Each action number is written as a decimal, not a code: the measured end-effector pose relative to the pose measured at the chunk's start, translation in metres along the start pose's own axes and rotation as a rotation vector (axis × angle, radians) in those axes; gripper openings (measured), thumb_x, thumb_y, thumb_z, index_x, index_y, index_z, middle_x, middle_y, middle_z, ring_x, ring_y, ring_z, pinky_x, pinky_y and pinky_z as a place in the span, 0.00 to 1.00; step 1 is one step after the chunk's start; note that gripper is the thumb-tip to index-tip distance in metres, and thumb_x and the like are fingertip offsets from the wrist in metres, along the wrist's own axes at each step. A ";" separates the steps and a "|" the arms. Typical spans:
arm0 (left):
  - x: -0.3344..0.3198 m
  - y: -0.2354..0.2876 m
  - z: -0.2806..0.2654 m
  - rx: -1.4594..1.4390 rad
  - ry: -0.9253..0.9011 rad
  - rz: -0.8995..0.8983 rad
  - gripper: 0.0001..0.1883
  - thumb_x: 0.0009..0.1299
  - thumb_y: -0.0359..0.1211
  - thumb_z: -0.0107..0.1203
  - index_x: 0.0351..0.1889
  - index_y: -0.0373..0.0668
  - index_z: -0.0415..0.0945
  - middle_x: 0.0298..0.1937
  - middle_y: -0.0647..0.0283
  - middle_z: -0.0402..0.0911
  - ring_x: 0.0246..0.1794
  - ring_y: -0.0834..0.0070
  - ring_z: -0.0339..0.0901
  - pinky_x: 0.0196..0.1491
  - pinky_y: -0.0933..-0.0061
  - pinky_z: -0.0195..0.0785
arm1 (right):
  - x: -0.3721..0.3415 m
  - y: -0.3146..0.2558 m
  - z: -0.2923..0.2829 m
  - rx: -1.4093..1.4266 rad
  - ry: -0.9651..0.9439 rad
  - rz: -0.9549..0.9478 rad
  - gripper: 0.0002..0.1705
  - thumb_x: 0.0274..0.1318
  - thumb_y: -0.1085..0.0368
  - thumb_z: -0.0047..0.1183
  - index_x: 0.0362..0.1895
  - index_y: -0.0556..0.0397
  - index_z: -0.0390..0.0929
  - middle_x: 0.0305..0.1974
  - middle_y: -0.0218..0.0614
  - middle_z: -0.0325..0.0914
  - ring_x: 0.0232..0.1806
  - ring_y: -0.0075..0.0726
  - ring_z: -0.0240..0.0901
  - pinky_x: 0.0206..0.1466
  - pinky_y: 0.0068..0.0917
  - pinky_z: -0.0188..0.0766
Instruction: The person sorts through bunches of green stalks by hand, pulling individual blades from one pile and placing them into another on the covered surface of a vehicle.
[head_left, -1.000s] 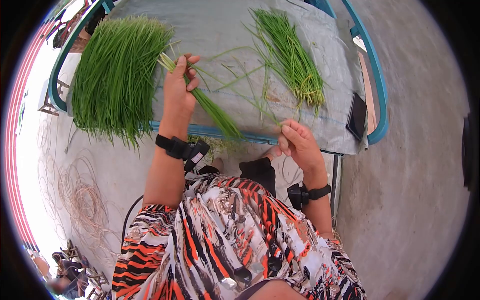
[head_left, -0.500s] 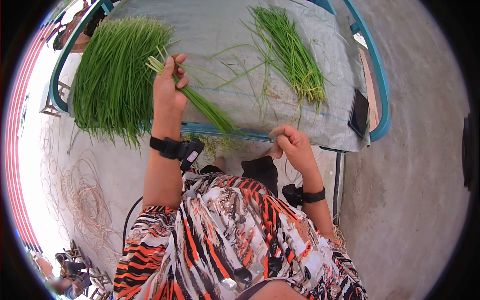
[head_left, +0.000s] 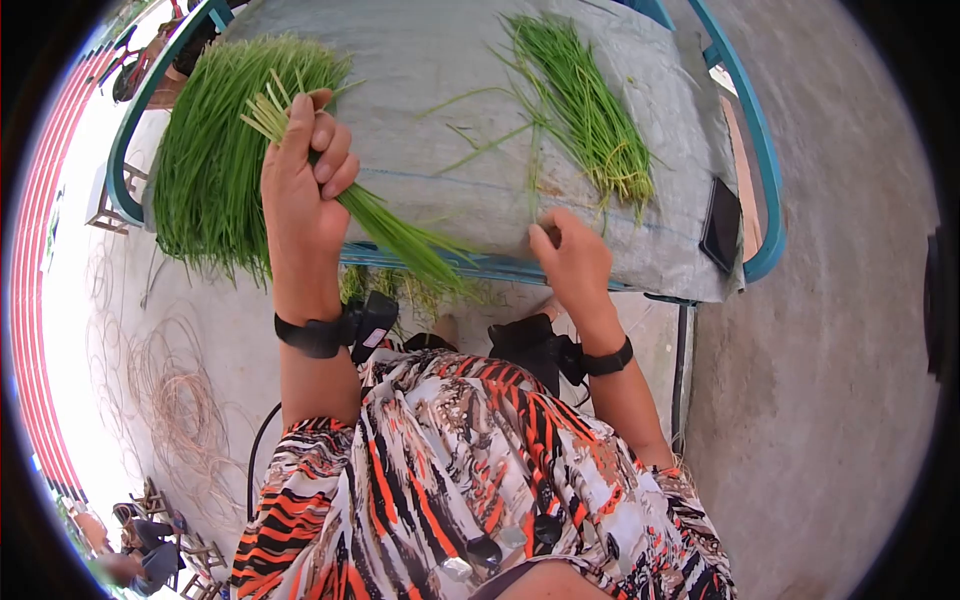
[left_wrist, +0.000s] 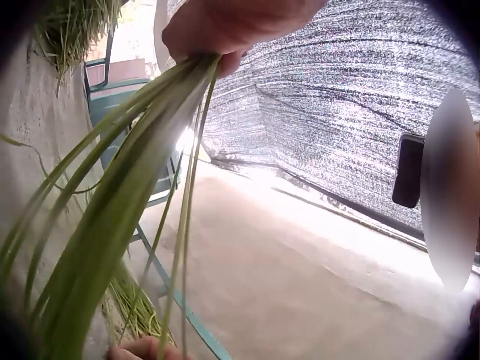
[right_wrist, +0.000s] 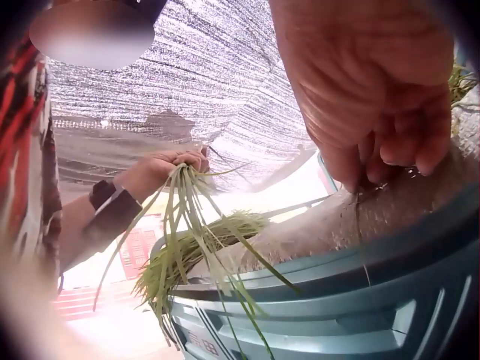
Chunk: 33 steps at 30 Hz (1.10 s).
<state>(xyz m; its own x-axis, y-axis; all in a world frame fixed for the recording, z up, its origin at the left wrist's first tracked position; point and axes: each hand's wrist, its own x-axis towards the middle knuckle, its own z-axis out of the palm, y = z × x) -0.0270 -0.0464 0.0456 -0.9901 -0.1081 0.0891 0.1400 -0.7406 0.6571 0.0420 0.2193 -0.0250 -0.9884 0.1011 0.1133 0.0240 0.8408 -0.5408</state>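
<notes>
My left hand (head_left: 310, 165) grips a bunch of long green chives (head_left: 395, 235) near its pale cut ends, which stick out above the thumb. From that grip the blades fan down and to the right, as the left wrist view also shows. My right hand (head_left: 575, 260) is at the table's near edge, fingers curled, with a thin strand (right_wrist: 360, 232) hanging from its fingertips in the right wrist view. A thick pile of chives (head_left: 225, 150) lies on the left of the sheet-covered table (head_left: 430, 60). A smaller bundle (head_left: 580, 110) lies to the right, its pale ends toward me.
Loose blades (head_left: 485, 150) are scattered mid-table. A dark phone (head_left: 720, 225) lies at the right edge, inside the teal rail (head_left: 750, 130). Trimmings (head_left: 415, 290) litter the floor below, and loops of thin cord (head_left: 180, 400) lie to the left.
The left hand has moved left and toward the head camera with its bunch. The right hand first drew a blade away, then lowered, and has now moved up and left to the table edge.
</notes>
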 end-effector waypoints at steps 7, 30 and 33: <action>-0.021 -0.001 0.024 0.394 -0.010 0.013 0.10 0.73 0.33 0.51 0.46 0.36 0.73 0.18 0.79 0.54 0.14 0.92 0.47 0.17 0.87 0.40 | -0.011 -0.002 -0.044 0.910 0.205 0.120 0.07 0.61 0.64 0.51 0.35 0.54 0.73 0.23 0.26 0.71 0.20 0.16 0.63 0.25 0.16 0.62; -0.050 -0.103 0.068 1.051 -0.797 0.258 0.12 0.62 0.23 0.55 0.44 0.39 0.78 0.41 0.58 0.78 0.38 0.60 0.75 0.42 0.70 0.68 | -0.034 -0.001 -0.072 1.024 0.045 0.017 0.08 0.60 0.66 0.51 0.41 0.56 0.71 0.33 0.31 0.75 0.22 0.17 0.65 0.26 0.16 0.64; -0.052 -0.104 0.069 1.058 -0.698 0.111 0.08 0.65 0.26 0.55 0.41 0.39 0.78 0.36 0.63 0.79 0.33 0.68 0.75 0.38 0.73 0.67 | -0.028 -0.013 -0.074 1.096 0.083 -0.025 0.18 0.59 0.65 0.53 0.52 0.57 0.67 0.44 0.36 0.75 0.22 0.17 0.66 0.27 0.16 0.65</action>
<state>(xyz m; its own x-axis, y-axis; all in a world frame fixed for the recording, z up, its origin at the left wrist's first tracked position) 0.0095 0.0820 0.0249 -0.8109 0.4738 0.3434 0.4683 0.1734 0.8664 0.0804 0.2445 0.0407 -0.9726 0.1605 0.1683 -0.1830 -0.0815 -0.9797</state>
